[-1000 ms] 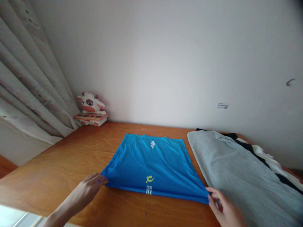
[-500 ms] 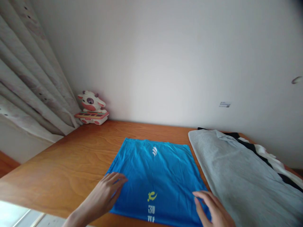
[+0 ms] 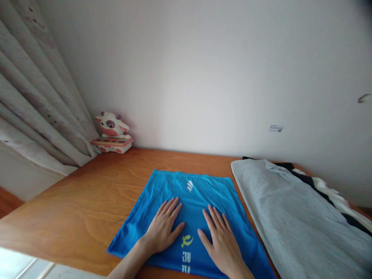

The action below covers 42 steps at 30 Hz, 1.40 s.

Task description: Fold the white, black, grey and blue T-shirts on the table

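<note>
A blue garment (image 3: 203, 190), probably a shirt, lies spread on the wooden table (image 3: 87, 201). It carries a small white mark near its far edge, and a yellow-green emblem with white characters below. My left hand (image 3: 162, 228) rests on the left half of the cloth, palm down with fingers spread. On the right half lies my right hand (image 3: 221, 242), also flat with its fingers apart. Neither hand grips the fabric. The emblem shows between the two hands. My left forearm covers part of the near edge.
Grey clothing (image 3: 296, 209) lies on the right of the table, with black and white cloth (image 3: 331, 193) under its far side. A cow-shaped toy piano (image 3: 113, 133) stands at the back left, near the curtain (image 3: 43, 97). A white wall (image 3: 197, 77) rises behind.
Both hands have moved inward from the garment's sides and now lie flat on it. The right hand's fingers have spread. The garment's near left and right corners now reach further outward.
</note>
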Tool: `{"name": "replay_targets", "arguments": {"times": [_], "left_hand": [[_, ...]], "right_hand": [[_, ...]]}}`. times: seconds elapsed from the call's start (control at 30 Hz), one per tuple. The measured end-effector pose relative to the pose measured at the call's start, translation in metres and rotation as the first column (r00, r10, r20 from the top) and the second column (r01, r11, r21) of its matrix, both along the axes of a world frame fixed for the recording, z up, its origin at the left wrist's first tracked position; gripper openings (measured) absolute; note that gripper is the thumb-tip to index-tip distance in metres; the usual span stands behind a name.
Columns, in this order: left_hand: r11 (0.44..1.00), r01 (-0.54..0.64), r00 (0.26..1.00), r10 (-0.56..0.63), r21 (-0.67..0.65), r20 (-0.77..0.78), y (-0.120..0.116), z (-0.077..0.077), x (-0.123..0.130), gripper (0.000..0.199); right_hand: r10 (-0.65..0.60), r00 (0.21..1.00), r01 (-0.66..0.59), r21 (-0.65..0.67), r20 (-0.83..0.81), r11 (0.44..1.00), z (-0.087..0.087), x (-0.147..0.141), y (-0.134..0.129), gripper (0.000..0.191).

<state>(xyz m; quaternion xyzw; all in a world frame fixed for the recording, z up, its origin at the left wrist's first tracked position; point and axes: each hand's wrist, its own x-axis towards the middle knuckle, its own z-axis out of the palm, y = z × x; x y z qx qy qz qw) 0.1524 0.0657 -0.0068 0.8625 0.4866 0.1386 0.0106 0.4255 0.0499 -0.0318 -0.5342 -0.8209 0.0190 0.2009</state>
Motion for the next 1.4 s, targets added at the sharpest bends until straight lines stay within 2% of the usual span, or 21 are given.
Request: {"name": "replay_targets", "arguments": {"times": [0.23,0.37,0.47,0.57,0.63,0.67,0.77,0.87,0.93,1.03,1.23,1.4], "left_hand": [[0.971,-0.23,0.969,0.235,0.061,-0.072,0.023,-0.015,-0.065,0.064],[0.954,-0.295,0.952,0.299,0.058,-0.066,0.027,-0.018,-0.081,0.066],[0.934,-0.357,0.93,0.354,-0.014,-0.099,0.029,-0.009,-0.073,0.068],[0.9,-0.433,0.895,0.423,-0.049,-0.14,0.041,0.006,-0.049,0.067],[0.91,-0.414,0.905,0.41,-0.016,-0.113,0.053,0.012,-0.027,0.059],[0.927,-0.375,0.924,0.374,0.002,-0.081,0.059,0.013,-0.016,0.056],[0.964,-0.266,0.964,0.266,-0.006,0.009,0.073,0.006,0.016,0.053],[0.969,-0.242,0.97,0.242,-0.041,0.006,0.081,-0.005,0.032,0.06],[0.967,-0.243,0.97,0.242,-0.071,-0.026,0.086,-0.008,0.031,0.067],[0.953,-0.281,0.959,0.275,-0.11,-0.067,0.098,-0.006,0.016,0.07],[0.901,-0.421,0.905,0.409,-0.102,-0.116,0.122,-0.003,-0.017,0.066],[0.876,-0.471,0.881,0.459,-0.105,-0.117,0.136,-0.002,-0.023,0.073]], "right_hand": [[-0.2,0.976,0.205,-0.049,0.087,0.978,-0.006,0.051,0.018,0.073],[-0.235,0.965,0.236,0.001,0.117,0.972,-0.013,0.066,0.02,0.07],[-0.265,0.952,0.267,0.003,0.152,0.964,-0.004,0.06,0.024,0.063],[-0.324,0.924,0.338,-0.038,0.203,0.94,0.019,0.039,0.04,0.051],[-0.324,0.927,0.338,-0.044,0.189,0.94,0.033,0.018,0.055,0.047],[-0.292,0.944,0.3,-0.032,0.156,0.953,0.038,0.007,0.063,0.045],[-0.169,0.982,0.17,-0.006,0.084,0.985,0.037,-0.021,0.082,0.045],[-0.184,0.979,0.19,-0.05,0.092,0.981,0.023,-0.033,0.092,0.051],[-0.205,0.973,0.214,-0.076,0.108,0.974,0.016,-0.031,0.096,0.056],[-0.217,0.966,0.233,-0.105,0.141,0.967,0.014,-0.016,0.104,0.059],[-0.364,0.905,0.398,-0.133,0.219,0.908,0.009,0.024,0.125,0.063],[-0.4,0.89,0.432,-0.124,0.219,0.893,0.001,0.037,0.134,0.064]]}}
